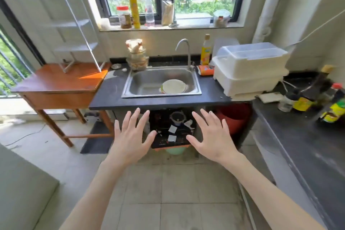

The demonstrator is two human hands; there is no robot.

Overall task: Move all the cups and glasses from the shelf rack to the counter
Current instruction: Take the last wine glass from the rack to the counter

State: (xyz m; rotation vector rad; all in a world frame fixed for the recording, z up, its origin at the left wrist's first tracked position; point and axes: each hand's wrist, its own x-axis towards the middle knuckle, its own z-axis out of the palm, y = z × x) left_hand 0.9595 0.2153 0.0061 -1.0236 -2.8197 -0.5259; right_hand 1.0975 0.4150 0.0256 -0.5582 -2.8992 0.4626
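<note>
Shelf rack [74, 24] upper left apparently bare, no cups visible; left hand [130, 136] and right hand [212, 136] spread, grasping nothing; seemingly finished.

The sink [149, 82] is shiny metal, and so is the bent tap [183, 46]. The worktop [209, 97] is dark, smooth stone with a dull look. The small table [56, 80] is glossy brown wood. The shelf rack [74, 24] is thin white metal wire. The big box [250, 69] is smooth white plastic. The floor [168, 192] is pale, matt tile.
</note>
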